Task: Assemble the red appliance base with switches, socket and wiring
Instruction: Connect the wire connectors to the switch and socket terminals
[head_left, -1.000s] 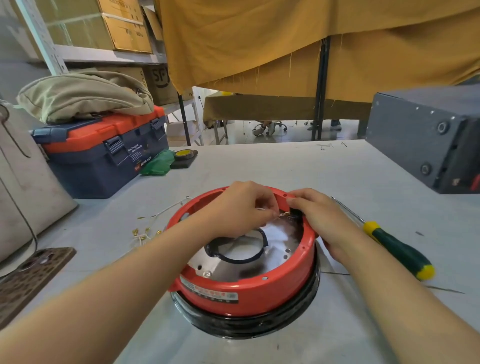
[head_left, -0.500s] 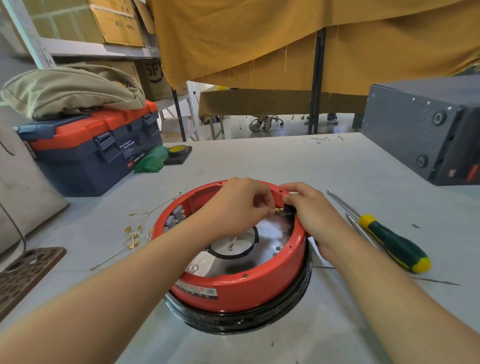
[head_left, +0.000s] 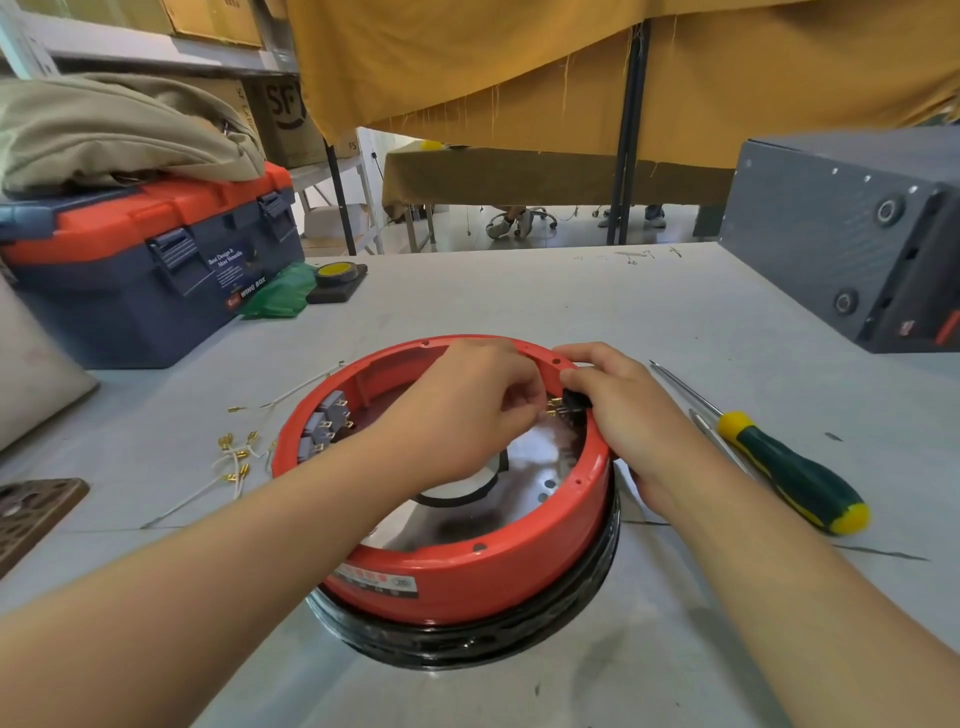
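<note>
The round red appliance base (head_left: 467, 577) lies upside down on a black ring in the middle of the table. Grey switches (head_left: 326, 422) sit inside its left wall. A black socket (head_left: 571, 400) with brass terminals sits at the inner right wall. My right hand (head_left: 623, 410) grips the rim and pinches the socket. My left hand (head_left: 467, 410) reaches into the base, fingers pinched at the brass terminals; what it holds is hidden. White wires with brass connectors (head_left: 234, 462) lie on the table to the left.
A green-handled screwdriver (head_left: 779, 467) lies right of the base beside a thin metal rod. A blue and orange toolbox (head_left: 145, 260) with a beige bag on top stands far left. A dark grey box (head_left: 852, 234) stands far right. A brown grate (head_left: 31, 512) lies at the left edge.
The view has shifted so the base sits a little lower and more of its left inner wall with the switches shows. Both hands stay at the socket with small finger movements.
</note>
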